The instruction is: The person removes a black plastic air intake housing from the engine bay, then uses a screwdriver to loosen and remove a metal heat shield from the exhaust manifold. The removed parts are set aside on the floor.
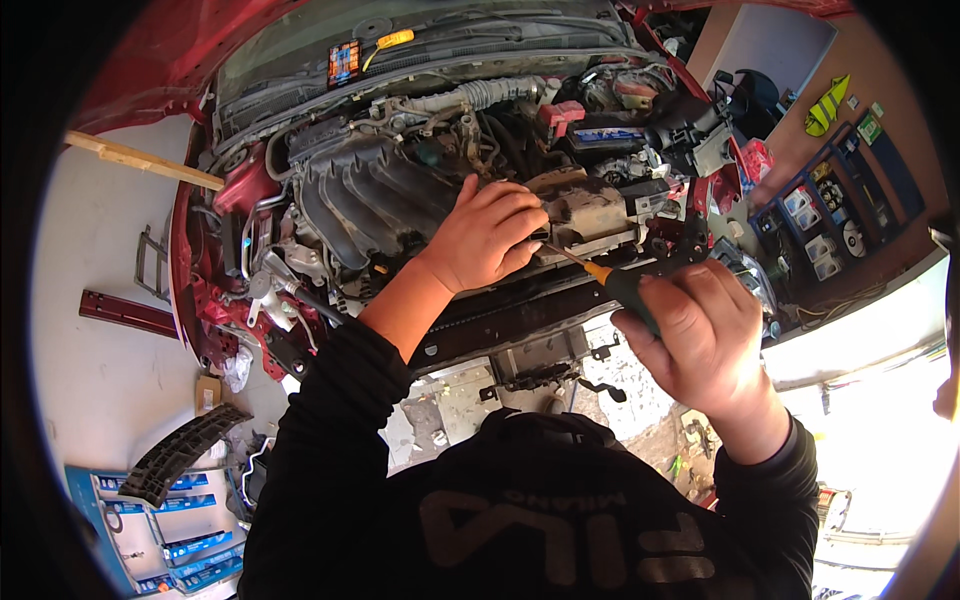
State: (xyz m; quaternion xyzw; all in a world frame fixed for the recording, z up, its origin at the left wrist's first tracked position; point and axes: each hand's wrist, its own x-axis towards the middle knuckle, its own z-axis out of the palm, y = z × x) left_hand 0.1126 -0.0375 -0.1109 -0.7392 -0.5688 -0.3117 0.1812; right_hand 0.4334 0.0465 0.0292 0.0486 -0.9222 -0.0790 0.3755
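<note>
In my right hand (705,335) is a screwdriver (598,272) with a dark green and yellow handle, the fingers wrapped around it. Its thin shaft points up and left to a dusty tan box-shaped part (590,212) in the engine bay. Right beside the shaft's end, my left hand (488,235) lies palm down with slightly spread fingers on the left edge of that part. My fingers partly hide the spot where the tip ends, so contact cannot be made out. A black ribbed engine cover (372,200) lies left of my left hand.
A battery (610,140) with a red terminal cover sits behind the tan part. Across the front runs a dark crossmember (470,335). A wooden prop (145,160) reaches the left fender. An orange-and-black case (344,64) and a yellow tool (395,39) lie below the windshield.
</note>
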